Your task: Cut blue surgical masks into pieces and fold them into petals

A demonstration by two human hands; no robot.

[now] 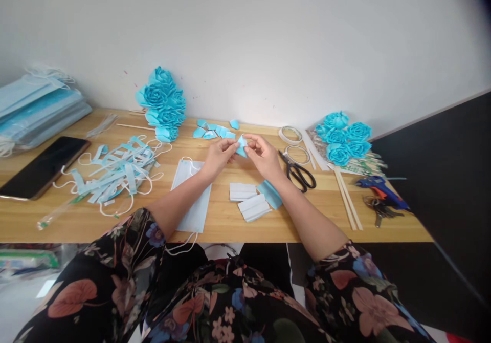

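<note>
Between my two hands is a small light-blue petal piece, pinched from both sides above the table. My left hand has thumb and fingers closed on its left edge. On the opposite edge, my right hand grips it the same way. Several cut blue petals lie just behind the hands. Nearer to me are white cut mask pieces and a blue piece, partly under my right forearm. A whole face mask lies flat beneath my left forearm.
Black scissors and tape rolls lie right of my hands. Blue flowers stand at left, more flowers at right. A glue gun, keys, mask scraps, a phone and stacked masks surround.
</note>
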